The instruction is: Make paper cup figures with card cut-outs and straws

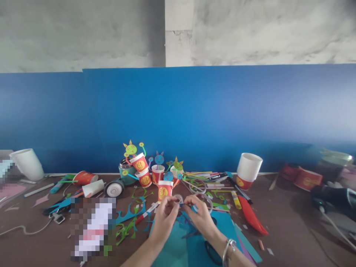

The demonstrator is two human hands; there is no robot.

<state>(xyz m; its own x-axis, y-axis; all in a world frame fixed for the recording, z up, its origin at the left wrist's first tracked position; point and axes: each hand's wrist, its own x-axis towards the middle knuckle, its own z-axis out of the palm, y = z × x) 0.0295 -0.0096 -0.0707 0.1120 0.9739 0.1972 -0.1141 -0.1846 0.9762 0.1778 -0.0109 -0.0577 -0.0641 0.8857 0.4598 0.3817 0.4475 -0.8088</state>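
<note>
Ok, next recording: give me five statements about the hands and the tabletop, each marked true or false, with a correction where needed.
1. The left hand and right hand meet at a small blue piece. True.
2. The scissors are in the right hand. False: they lie on the blue paper.
3. The bracelet is on the left wrist. False: it is on the right wrist.
4. A tall white cup stands to the right of the hands. True.
5. The panel behind the cups is yellow. False: it is blue.
</note>
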